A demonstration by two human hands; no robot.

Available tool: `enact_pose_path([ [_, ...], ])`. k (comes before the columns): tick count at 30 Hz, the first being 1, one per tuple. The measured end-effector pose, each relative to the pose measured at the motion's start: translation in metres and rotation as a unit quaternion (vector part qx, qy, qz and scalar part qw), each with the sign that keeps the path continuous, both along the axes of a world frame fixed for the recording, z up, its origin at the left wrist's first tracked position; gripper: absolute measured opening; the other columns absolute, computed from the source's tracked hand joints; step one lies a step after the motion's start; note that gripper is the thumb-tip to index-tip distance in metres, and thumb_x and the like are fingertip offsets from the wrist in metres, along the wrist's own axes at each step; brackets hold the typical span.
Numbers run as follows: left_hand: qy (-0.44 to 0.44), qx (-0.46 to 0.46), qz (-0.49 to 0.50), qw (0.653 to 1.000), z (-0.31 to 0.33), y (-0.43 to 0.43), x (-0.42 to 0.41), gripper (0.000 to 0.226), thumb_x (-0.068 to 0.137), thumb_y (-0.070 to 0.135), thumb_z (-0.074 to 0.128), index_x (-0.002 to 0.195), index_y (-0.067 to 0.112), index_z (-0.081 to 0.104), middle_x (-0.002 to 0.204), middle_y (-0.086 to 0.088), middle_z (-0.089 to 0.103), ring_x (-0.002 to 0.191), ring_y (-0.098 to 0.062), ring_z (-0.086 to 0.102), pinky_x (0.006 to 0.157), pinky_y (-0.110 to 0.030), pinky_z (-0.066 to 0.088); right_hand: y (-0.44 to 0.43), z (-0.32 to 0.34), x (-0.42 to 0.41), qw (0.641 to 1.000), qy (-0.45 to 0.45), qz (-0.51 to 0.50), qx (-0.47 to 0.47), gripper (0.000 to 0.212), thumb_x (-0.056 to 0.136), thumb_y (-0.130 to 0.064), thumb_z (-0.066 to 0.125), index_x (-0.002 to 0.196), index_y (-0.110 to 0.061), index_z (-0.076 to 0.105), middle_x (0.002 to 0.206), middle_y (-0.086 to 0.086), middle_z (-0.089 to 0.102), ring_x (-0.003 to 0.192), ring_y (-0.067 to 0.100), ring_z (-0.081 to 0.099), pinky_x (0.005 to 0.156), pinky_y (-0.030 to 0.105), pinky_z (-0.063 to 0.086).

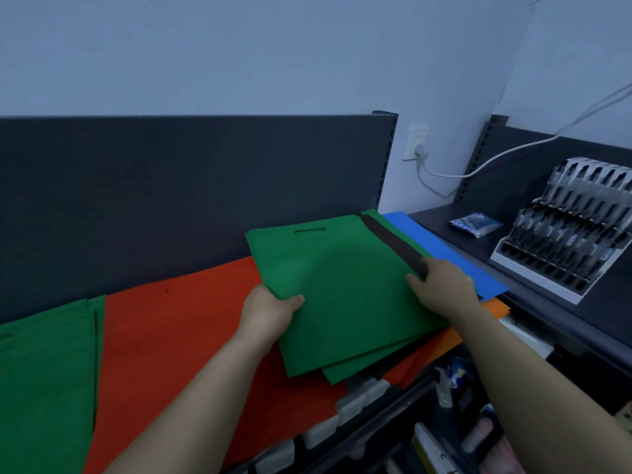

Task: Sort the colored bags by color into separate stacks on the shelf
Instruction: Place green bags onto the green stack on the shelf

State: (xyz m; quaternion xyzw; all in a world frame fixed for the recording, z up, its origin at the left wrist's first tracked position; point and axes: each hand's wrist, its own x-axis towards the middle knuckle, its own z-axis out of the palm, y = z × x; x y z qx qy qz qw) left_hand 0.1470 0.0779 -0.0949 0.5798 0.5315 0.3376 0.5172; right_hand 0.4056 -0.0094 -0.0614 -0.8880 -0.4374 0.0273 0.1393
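Head view: the green bags (342, 289) lie near the right end of the shelf (355, 400), overhanging its front edge atop red bags (178, 336). The left grip (273, 307) and right grip (441, 285) each pinch a side edge (thumbs on top). The fabric is likely light, floppy and prone to sliding, so side holds suit. The handle slot points at the back panel, and the long axis runs front-to-back, slightly skewed.

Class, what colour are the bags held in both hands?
Green bags; the head view shows them best.
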Motion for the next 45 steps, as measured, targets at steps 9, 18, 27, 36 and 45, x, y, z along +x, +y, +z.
enact_pose_path([
  [9,-0.01,0.0,0.002,1.0,-0.001,-0.011,-0.003,0.021,0.082,0.016,0.073,0.095,0.018,0.057,0.104,-0.003,0.065,0.094,-0.023,0.064,0.083,-0.037,0.054,0.002,-0.011,-0.002,0.997,-0.049,0.014,-0.057,0.05,0.096,-0.05,0.042,0.129,-0.014,0.053,0.154,0.017,0.022,0.141,0.035,0.02,0.116,0.049,0.016],
  [18,0.024,-0.006,0.017,1.0,-0.005,-0.011,-0.022,0.042,0.076,0.014,0.076,0.115,0.011,0.059,0.11,-0.004,0.068,0.094,-0.023,0.065,0.081,-0.034,0.055,0.003,-0.008,-0.033,0.997,0.052,0.041,-0.039,0.036,0.086,-0.052,0.059,0.08,-0.019,0.046,0.096,0.006,0.04,0.094,0.028,0.041,0.079,0.037,0.037],
  [27,-0.002,0.018,0.034,0.999,0.002,-0.027,-0.051,0.042,0.082,0.005,0.069,0.113,0.02,0.046,0.105,0.003,0.06,0.094,-0.019,0.059,0.077,-0.029,0.048,0.009,0.0,-0.062,0.991,0.117,0.063,-0.032,0.067,0.088,-0.033,0.067,0.143,-0.009,0.037,0.144,0.015,0.04,0.119,0.031,0.05,0.096,0.037,0.047],
  [36,-0.054,0.023,0.028,0.998,0.01,-0.037,-0.066,0.055,0.083,0.009,0.068,0.131,0.022,0.043,0.117,0.001,0.062,0.103,-0.02,0.061,0.092,-0.035,0.051,-0.004,0.019,-0.082,0.976,0.117,0.08,0.165,0.046,0.09,-0.017,0.064,0.132,-0.009,0.048,0.137,0.01,0.048,0.068,0.014,0.052,0.062,0.027,0.042],
  [45,-0.04,0.076,0.129,0.988,0.042,-0.059,-0.179,0.036,0.084,0.014,0.069,0.115,0.018,0.051,0.108,0.002,0.062,0.097,-0.021,0.062,0.087,-0.035,0.052,-0.015,0.044,-0.187,0.942,0.172,0.156,0.242,0.015,0.085,-0.015,0.067,0.098,-0.012,0.061,0.094,0.006,0.065,0.07,0.018,0.06,0.054,0.026,0.046],
])
